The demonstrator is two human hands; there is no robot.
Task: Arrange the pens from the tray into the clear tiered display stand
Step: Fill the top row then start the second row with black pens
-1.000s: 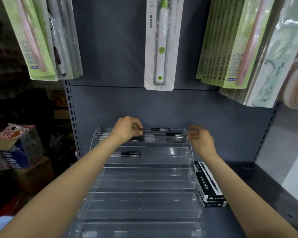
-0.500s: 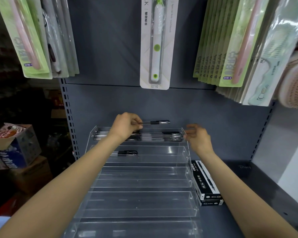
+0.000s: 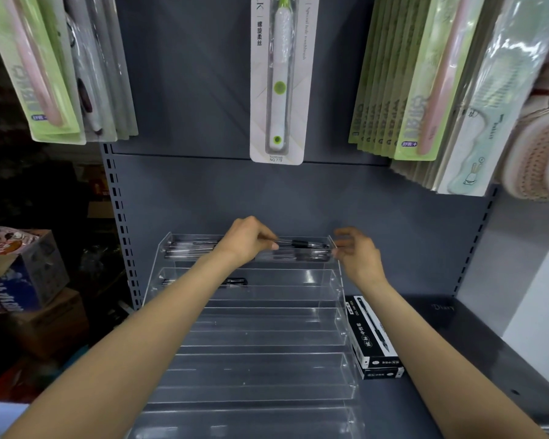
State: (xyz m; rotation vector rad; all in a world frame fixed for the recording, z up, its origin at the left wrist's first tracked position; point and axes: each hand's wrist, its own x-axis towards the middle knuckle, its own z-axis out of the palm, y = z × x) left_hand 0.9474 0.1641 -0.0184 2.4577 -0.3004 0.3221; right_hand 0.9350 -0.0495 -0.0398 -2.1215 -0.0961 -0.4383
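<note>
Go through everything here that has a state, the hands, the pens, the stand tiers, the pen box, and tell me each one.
left hand: pinches a pen over the top tier
held pen: level, not yet released
right hand: loosely curled, holds nothing, at the stand's right edge
display stand: top tier holds several pens; lower tiers bare
second-tier pen: lying flat, alone
pen box: closed, flat beside the stand

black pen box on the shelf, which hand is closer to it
Right. The right hand hovers by the stand's top right corner, above and behind the pen box; the left hand holds a pen farther left.
</note>
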